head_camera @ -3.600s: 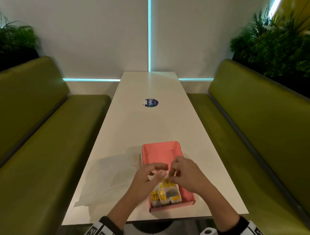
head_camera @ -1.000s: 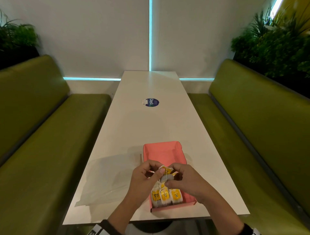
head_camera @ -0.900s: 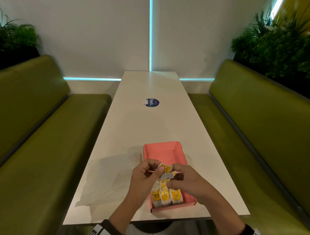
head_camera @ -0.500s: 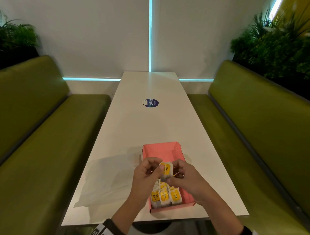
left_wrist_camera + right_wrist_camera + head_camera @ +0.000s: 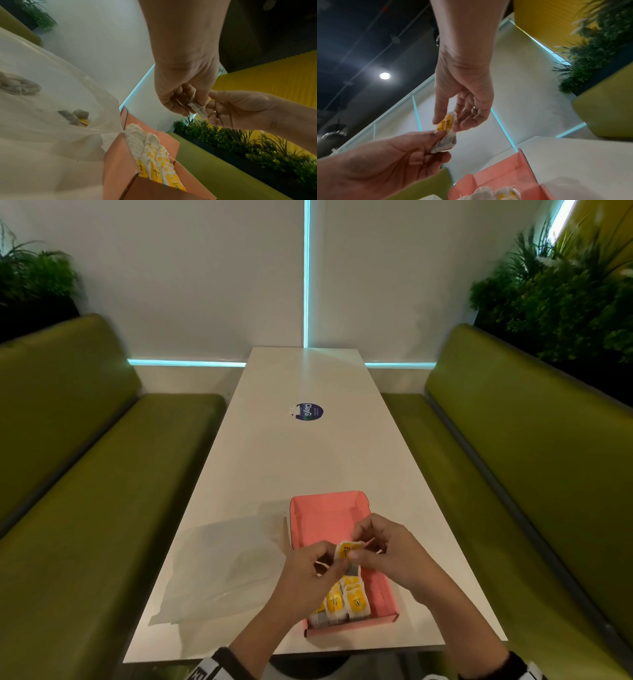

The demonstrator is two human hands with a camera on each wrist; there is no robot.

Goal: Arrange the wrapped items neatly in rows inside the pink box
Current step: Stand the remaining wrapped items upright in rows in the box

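A pink box (image 5: 325,503) lies open near the table's front edge, and several white wrapped items with yellow labels (image 5: 354,601) stand in rows at its near end. Above the box's middle both hands pinch one wrapped item (image 5: 346,551). My left hand (image 5: 337,563) holds its lower, grey part (image 5: 445,143). My right hand (image 5: 356,546) pinches the yellow-labelled end (image 5: 445,124) between thumb and fingers. The left wrist view shows the same item (image 5: 199,109) between both hands, above the packed rows (image 5: 150,148). The box's far half is bare.
A clear plastic bag (image 5: 219,570) lies flat left of the box, with a few more items (image 5: 75,116) inside it. A round blue sticker (image 5: 309,411) sits mid-table. Green benches (image 5: 102,491) flank the table on both sides.
Both hands lifted one wrapped item out over the box and have been turning it between the fingers. In the last half second the hands barely shifted.
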